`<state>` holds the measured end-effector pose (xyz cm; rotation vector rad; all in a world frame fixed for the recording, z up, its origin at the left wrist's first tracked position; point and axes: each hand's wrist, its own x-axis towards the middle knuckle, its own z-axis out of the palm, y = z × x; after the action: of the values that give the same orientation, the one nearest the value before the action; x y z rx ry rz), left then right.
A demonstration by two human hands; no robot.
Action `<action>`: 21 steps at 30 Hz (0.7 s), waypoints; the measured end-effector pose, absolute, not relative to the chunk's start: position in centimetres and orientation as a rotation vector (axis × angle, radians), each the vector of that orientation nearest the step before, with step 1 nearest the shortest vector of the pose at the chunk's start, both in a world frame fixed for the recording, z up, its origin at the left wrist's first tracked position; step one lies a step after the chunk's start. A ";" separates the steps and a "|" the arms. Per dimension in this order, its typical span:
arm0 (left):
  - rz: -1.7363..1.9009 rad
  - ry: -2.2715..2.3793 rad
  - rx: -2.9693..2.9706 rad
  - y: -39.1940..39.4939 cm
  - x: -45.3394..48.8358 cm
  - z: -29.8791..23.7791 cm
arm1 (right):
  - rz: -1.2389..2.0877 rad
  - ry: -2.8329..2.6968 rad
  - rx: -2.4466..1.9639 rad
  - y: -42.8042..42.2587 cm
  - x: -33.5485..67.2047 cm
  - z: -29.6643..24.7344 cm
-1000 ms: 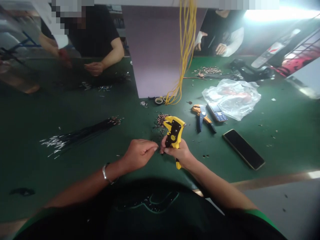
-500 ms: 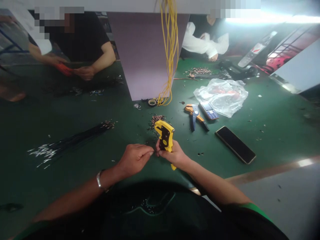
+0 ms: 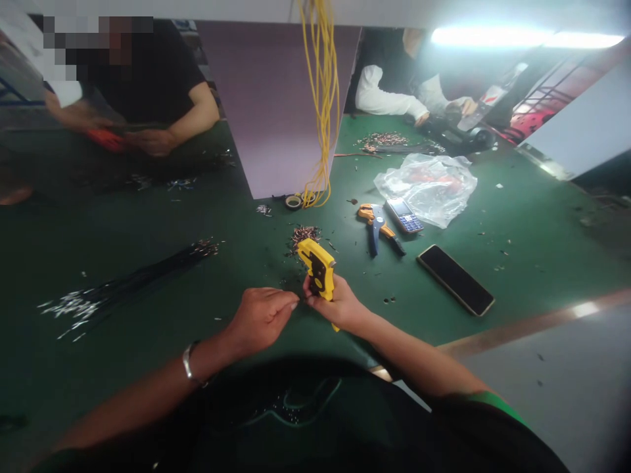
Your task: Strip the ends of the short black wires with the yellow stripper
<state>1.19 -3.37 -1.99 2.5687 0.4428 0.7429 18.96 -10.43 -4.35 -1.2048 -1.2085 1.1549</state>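
My right hand is wrapped round a yellow and black wire stripper, held upright over the green table. My left hand is pinched shut just left of the tool, fingertips nearly touching my right thumb; what it pinches is too small to make out. A small pile of copper-tipped wire ends lies just beyond the stripper. A bundle of black wires with bare ends stretches across the table to the left.
An orange and blue stripper, a keypad phone, a black smartphone and a clear plastic bag lie to the right. Yellow cables hang beside a purple board. Other people work at the far side.
The view has shifted, so everything sits slightly further left. My hands keep the same pose, pinched together at the yellow stripper. The person at the far right has reached their arms rightward.
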 end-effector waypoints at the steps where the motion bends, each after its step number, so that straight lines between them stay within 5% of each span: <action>1: 0.757 0.433 2.581 -3.4 1.2 -2.0 | 1.142 -1.215 -1.213 -10.4 19.0 -4.4; 21: 0.838 0.298 2.683 -4.5 1.5 -2.8 | 0.611 -1.577 -1.440 -10.5 18.5 -4.3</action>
<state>1.51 -4.46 -2.79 2.6830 0.2984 0.8384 18.46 -10.52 -4.28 -1.4404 -1.5766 0.6106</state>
